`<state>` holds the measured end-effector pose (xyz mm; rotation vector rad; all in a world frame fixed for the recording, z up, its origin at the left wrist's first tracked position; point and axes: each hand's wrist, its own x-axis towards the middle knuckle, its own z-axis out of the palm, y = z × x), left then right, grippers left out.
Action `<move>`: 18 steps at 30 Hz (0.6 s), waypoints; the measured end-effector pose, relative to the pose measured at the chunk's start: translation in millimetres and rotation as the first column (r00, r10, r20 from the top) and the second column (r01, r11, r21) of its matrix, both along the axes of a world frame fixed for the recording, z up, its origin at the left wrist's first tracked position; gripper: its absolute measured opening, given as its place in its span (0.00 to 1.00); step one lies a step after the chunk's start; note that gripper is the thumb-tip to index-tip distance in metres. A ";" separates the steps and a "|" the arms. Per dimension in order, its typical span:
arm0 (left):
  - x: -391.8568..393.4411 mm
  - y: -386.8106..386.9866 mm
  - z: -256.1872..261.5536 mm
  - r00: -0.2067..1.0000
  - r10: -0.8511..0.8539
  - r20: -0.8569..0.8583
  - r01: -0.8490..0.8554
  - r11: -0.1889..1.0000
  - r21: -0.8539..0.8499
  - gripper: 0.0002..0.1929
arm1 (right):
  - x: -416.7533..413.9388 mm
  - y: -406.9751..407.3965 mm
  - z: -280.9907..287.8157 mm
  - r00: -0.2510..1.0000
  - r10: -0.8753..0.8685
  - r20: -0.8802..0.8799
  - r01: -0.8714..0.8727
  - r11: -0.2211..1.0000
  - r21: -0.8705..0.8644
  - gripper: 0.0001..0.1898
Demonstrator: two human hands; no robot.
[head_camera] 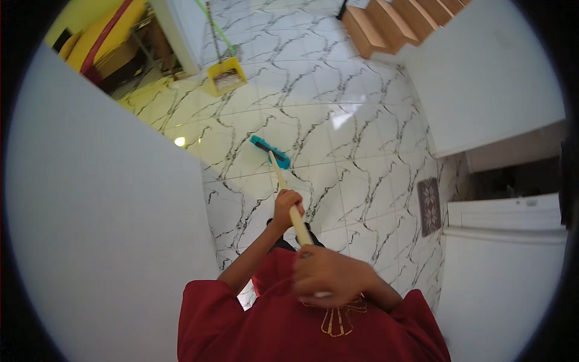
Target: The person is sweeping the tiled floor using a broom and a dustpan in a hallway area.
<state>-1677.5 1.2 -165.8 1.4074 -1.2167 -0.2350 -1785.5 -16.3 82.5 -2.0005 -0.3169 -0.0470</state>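
Note:
A push broom with a pale wooden handle [297, 220] slants away from my body in the head view. Its dark head with teal bristles [282, 160] rests on the marble-patterned tile floor [316, 135]. My left hand [287, 207] grips the handle partway down. Close to my chest, my right hand [332, 276] is closed around the upper end of the handle and looks blurred. The handle's very tip is hidden inside that hand.
A yellow long-handled dustpan [217, 88] stands ahead, with a green pole [221, 31] beside it. White walls flank me on the left [113, 217] and right [493, 86]. Wooden stairs [377, 34] rise at top right; a patterned doormat [429, 207] lies by a doorway.

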 end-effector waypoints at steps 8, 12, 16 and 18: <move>-120.9 -34.3 109.4 0.641 -0.765 -0.056 0.767 0.638 0.064 0.08 | -143.2 -10.7 117.3 0.708 -0.595 0.380 0.684 0.713 -0.157 0.13; -155.6 -33.6 133.3 0.192 -0.971 -0.140 0.962 0.158 0.223 0.07 | -143.7 24.3 93.0 0.418 -0.678 0.604 0.875 0.479 -0.068 0.14; -172.7 -49.5 93.5 -0.060 -0.987 -0.148 0.978 -0.088 0.189 0.08 | -141.8 8.0 83.9 0.604 -0.739 0.298 0.795 0.533 -0.290 0.12; -185.0 -57.2 82.5 -0.157 -0.974 -0.162 0.961 -0.189 0.201 0.09 | -157.6 4.7 69.3 0.524 -0.791 0.317 0.852 0.482 -0.207 0.12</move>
